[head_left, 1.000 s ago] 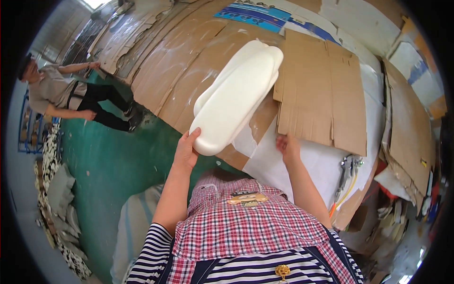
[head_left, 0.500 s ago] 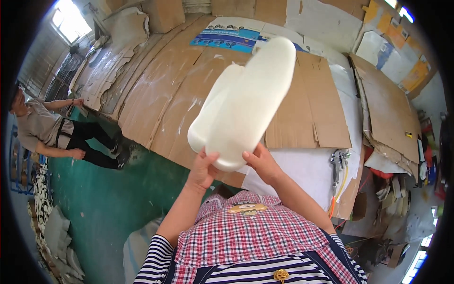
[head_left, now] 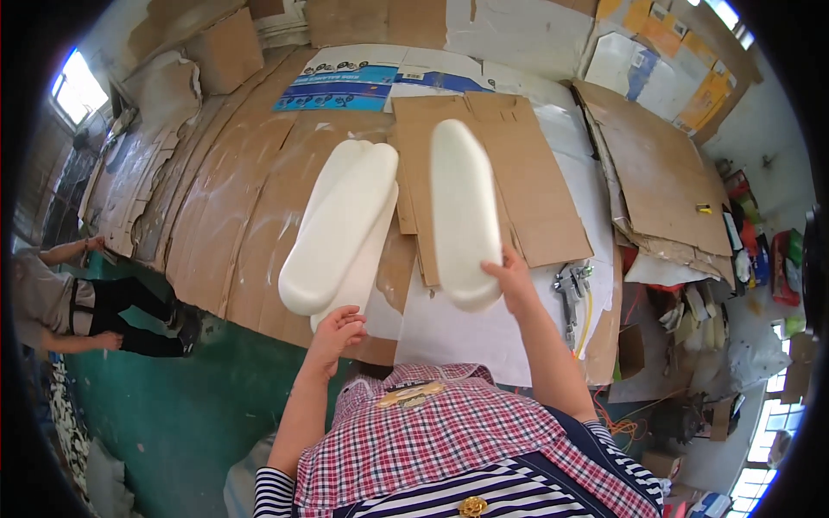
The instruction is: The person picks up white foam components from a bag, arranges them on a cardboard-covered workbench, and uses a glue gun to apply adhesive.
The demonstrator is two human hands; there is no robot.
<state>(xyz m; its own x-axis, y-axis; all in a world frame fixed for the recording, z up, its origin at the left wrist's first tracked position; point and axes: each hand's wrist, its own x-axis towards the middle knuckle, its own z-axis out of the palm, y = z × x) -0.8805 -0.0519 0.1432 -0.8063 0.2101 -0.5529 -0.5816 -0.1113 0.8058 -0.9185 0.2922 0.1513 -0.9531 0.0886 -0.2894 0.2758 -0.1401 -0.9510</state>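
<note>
My right hand point(head_left: 511, 281) grips a long, white, round-ended foam pad point(head_left: 466, 216) by its lower right edge. The pad is held up over the brown cardboard. To its left, more white foam pads point(head_left: 341, 233) lie overlapping on the cardboard-covered table, fanned slightly. Beside the lower end of this stack is my left hand point(head_left: 335, 338), its fingers loosely curled and apart with nothing in them; whether it touches the lowest pad I cannot tell.
A spray gun point(head_left: 571, 298) with a yellow hose lies on white sheeting at the table's right. Cardboard sheets point(head_left: 250, 186) cover the table, with a blue printed one point(head_left: 337, 88) at the back. Another person point(head_left: 104, 306) stands at the far left. Stacked cardboard point(head_left: 661, 173) is at the right.
Both hands were on one pad above the stack. My left hand has let go, and my right hand has carried a pad rightward, away from the others. The view has also shifted right.
</note>
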